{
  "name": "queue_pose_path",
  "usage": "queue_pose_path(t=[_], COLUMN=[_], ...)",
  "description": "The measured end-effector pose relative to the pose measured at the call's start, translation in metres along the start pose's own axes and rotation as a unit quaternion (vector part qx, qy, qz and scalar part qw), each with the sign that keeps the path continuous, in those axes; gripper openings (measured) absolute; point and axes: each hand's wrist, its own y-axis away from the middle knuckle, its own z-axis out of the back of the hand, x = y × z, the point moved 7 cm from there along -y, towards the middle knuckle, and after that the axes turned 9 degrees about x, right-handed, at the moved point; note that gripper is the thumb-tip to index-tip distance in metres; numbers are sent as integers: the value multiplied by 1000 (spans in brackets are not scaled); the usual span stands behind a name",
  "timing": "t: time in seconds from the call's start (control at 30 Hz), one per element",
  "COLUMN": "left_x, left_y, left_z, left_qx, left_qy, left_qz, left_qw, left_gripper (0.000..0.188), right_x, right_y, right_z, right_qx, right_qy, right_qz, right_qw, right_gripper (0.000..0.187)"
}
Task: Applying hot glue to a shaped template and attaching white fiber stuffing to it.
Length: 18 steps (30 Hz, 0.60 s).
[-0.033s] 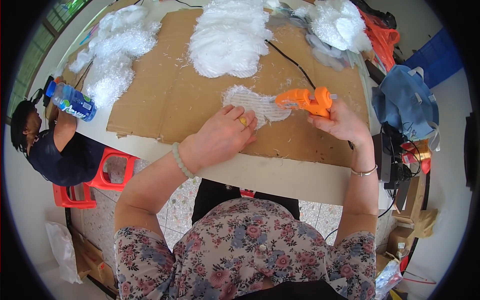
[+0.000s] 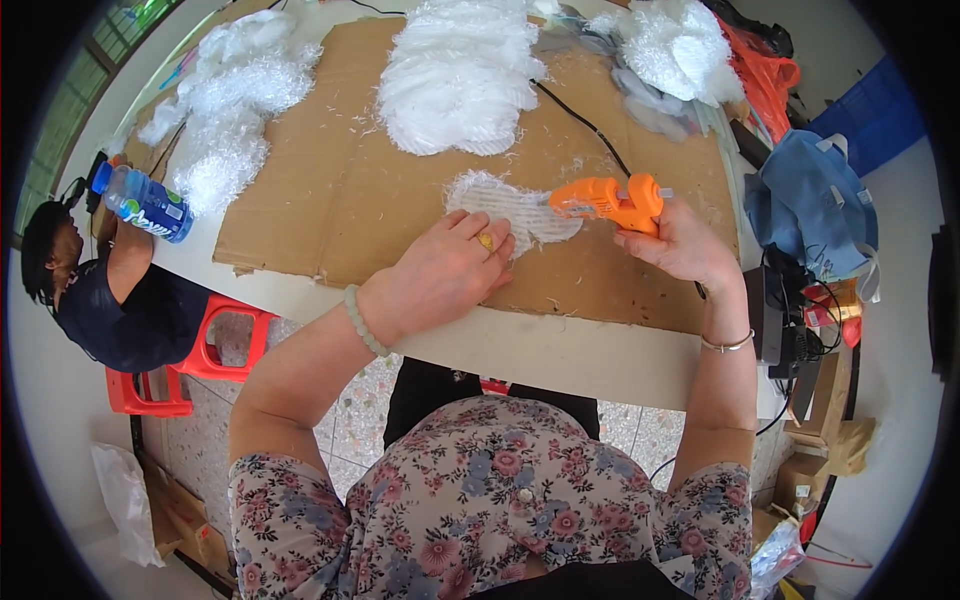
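Wrapped around its handle, the fingers of the right hand (image 2: pixel 682 248) were closed on an orange glue gun (image 2: pixel 612 203), which was held roughly level, apparently so that its nozzle could be aimed leftward at a fuzzy white piece (image 2: pixel 480 195). Whether the piece was touched by the nozzle could not be told. The piece was laid on a cardboard sheet (image 2: pixel 330 205), near the middle of the near edge of the table (image 2: pixel 570 355); its near left part was covered by the left hand (image 2: pixel 445 268), whose fingers were set together over it, probably to steady it. Whether it was also pinched by the hidden thumb could not be made out. The sheet was seemingly spread as protection for the tabletop. Toward the table's far edge a stack of white tufted pieces (image 2: pixel 455 85) was placed, perhaps for working room, with a white fluffy heap (image 2: pixel 235 110) toward the far left corner.
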Motion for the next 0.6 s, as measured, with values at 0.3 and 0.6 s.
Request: queue_pose_path(t=[0.3, 0.6], left_x=[-1, -2], left_y=[0, 1], left_z=[2, 4], left_qx=[-21, -45], left_qy=[-18, -25], left_qz=[-10, -18], left_qw=[1000, 998], left_gripper=[29, 25], right_x=[23, 31], right_y=[-4, -12], right_z=[-4, -13], right_qx=[-31, -35], right_qy=[20, 27], right_qz=[65, 98], right_qw=[997, 994], right_gripper=[28, 19])
